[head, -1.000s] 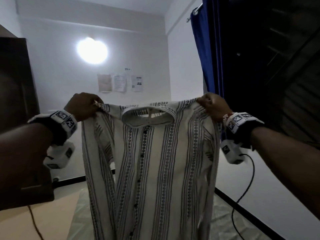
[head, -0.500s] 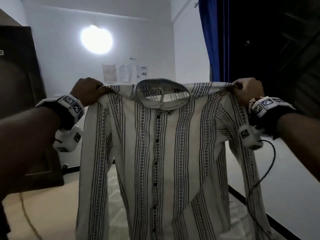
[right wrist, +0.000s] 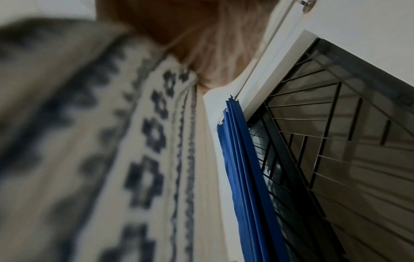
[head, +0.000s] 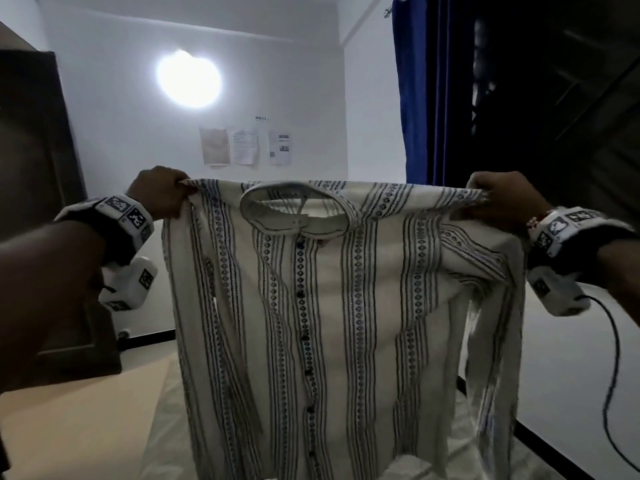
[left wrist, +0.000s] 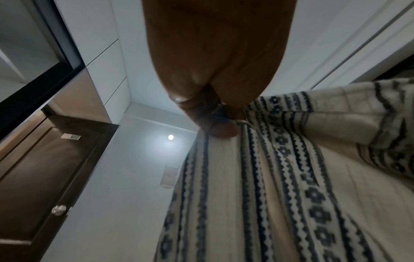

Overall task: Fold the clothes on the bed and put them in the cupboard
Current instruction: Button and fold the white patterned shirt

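Nearest the camera, two forearms reach forward, each wrist wearing a white tracker band. Between them hangs the shirt (head: 332, 306), cream with dark patterned stripes, spread flat and upright with its buttoned front facing the person. The left hand (head: 159, 192) pinches the top edge at one shoulder, fingers curled tight on the cloth; the left wrist view shows the thumb pressed onto the seam. The right hand (head: 498, 199) grips the other shoulder the same way, fingers closed around the fabric. The top edge runs taut and nearly level between the fists, the collar (head: 294, 213) sagging in the middle. Both sleeves drop loose along the side edges. Below the hem lies a pale bed (head: 166, 427), with bare floor to its left. Beyond, a dark wooden door (head: 38, 202) stands at the left, a blue curtain (head: 415, 98) at the right, and a white wall with papers (head: 246, 145) and a lamp (head: 188, 79) behind.
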